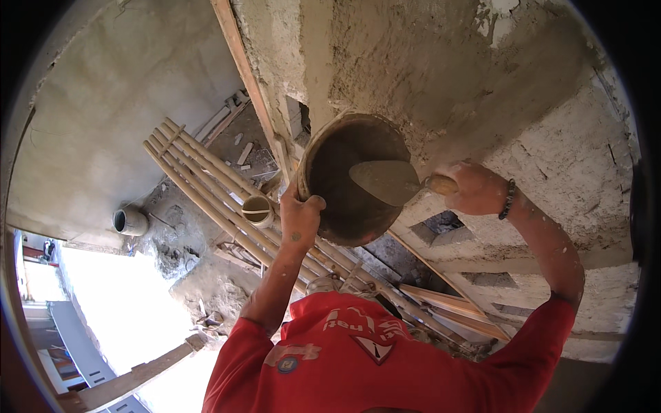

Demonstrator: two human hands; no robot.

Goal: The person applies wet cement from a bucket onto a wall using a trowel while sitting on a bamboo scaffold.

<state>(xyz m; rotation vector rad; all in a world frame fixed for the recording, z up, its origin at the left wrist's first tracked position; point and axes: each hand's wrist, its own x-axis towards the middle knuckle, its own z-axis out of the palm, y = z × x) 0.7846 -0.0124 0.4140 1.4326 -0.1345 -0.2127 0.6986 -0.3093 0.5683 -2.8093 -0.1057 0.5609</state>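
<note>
My left hand (301,219) grips the near left rim of a round, mortar-crusted bucket (323,141), thumb over the edge. The bucket is tipped so its dark inside shows; how much mortar it holds is hard to make out. In my right hand (478,189) is the wooden handle of a trowel (385,180), fingers wrapped round it. The trowel's pointed, mortar-grey blade lies over the bucket's mouth. Just beyond the bucket and my right hand rises a rough wall (441,89) with damp, freshly coated patches and paler bare ones.
Below, bamboo poles (206,182) lashed together form a platform, with a small pail (257,210) on it. Another bucket (131,221) lies on the floor by the left wall (124,103). A long timber (242,65) stands beside the rough wall. Boards (447,303) lie at lower right.
</note>
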